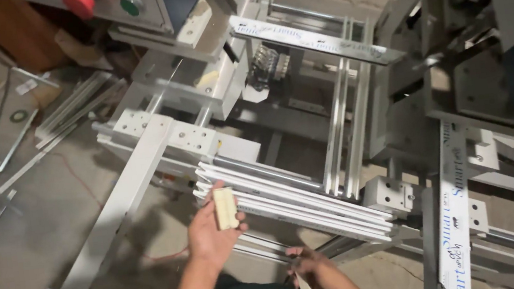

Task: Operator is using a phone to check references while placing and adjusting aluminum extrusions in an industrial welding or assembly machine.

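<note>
My left hand is raised in the lower middle of the view and grips a small cream-coloured block. The block rests against the near ends of a stack of several long white profile strips that lie slanting across a machine frame. My right hand is lower, under the stack, with its fingers curled around a thin pale piece; what that piece is cannot be made out.
A grey machine with a red button and a green button stands at the top. A white beam runs down left. Loose metal strips lie on the concrete floor at left. More framed rails fill the right.
</note>
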